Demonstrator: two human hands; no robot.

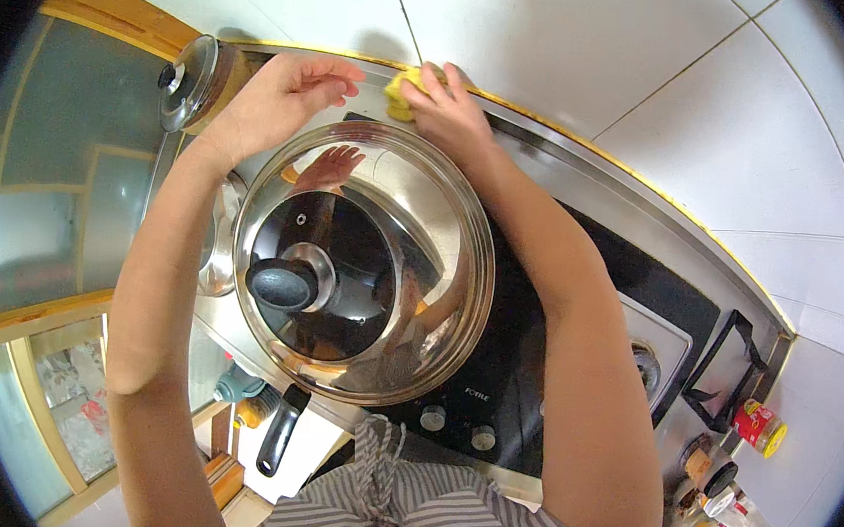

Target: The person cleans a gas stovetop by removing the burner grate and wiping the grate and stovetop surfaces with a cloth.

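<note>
My right hand presses a crumpled yellow cloth against the back ledge of the counter, where it meets the white tiled wall. To the left of the cloth, my left hand hangs with its fingers loosely curled and nothing seen in it. Between my forearms stands a large pan with a metal and glass lid that has a black knob. The pan's black handle points towards me. Under it lies a black glass gas hob.
A lidded glass pot stands at the back left. A steel bowl is partly behind the pan. On the right are a burner, a black metal frame, a red-labelled jar and several seasoning jars.
</note>
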